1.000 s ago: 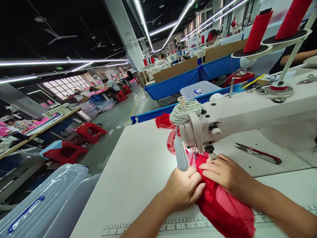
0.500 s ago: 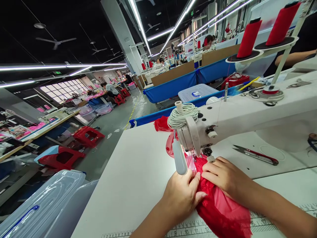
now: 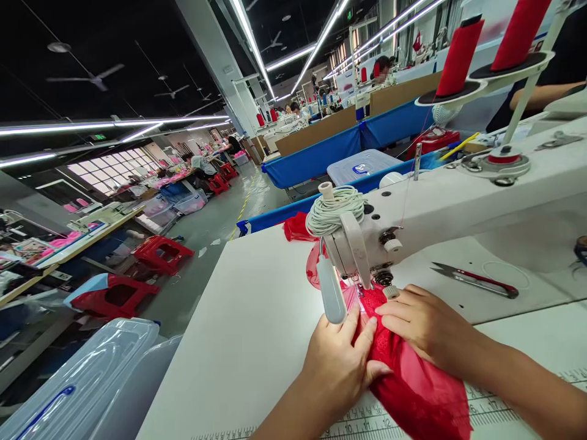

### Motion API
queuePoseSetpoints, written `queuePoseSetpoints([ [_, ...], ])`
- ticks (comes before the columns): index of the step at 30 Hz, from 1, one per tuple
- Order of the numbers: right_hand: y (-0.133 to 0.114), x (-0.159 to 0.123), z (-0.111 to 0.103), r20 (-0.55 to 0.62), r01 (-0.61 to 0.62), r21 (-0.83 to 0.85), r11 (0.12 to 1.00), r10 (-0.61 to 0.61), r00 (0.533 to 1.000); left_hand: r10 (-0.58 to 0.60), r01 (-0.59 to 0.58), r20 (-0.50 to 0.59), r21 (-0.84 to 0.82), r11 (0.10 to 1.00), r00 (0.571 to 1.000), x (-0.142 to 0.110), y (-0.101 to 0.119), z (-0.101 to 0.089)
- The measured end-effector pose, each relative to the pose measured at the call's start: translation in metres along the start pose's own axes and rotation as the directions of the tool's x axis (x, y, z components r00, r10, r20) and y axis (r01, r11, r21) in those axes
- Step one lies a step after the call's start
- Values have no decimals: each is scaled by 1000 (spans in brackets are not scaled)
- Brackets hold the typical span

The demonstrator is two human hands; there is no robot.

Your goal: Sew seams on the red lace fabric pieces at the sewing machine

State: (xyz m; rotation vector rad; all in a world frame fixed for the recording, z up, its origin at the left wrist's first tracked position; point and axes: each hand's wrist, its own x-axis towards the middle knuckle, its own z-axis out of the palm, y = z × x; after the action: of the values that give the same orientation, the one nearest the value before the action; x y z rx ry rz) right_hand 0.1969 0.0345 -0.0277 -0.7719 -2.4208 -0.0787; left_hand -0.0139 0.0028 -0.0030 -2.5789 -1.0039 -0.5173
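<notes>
Big white desk (image 3: 247, 305) up front, with a white sewing machine (image 3: 477, 205) stretching across its right side. Red lacy fabric (image 3: 424, 382) runs from under the machine's head toward the near edge. Right hand (image 3: 424, 324) is lying on it, fingers together, but the thumb's hidden so can't tell if they're pinching. Left hand (image 3: 339, 360) is on the fabric's left edge, thumb and index finger spread apart. Red-handled snips (image 3: 477, 281) lie just beyond the right hand.

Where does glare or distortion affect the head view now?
Head view: the table washes pale beside the lamp; reflections streak the clear lid; the scene tilts and stretches toward the edges; fabric, left hand and right hand look fairly sharp.
</notes>
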Motion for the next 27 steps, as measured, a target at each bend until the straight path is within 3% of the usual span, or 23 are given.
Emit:
queuePoseSetpoints([
  [21,2,4,2,-80,11,-88,996,-18,997,-48,48,-24,7,999,999,0,-2,6],
  [27,4,6,3,-62,3,-105,994,-9,998,-60,60,25,4,998,998,3,-6,4],
])
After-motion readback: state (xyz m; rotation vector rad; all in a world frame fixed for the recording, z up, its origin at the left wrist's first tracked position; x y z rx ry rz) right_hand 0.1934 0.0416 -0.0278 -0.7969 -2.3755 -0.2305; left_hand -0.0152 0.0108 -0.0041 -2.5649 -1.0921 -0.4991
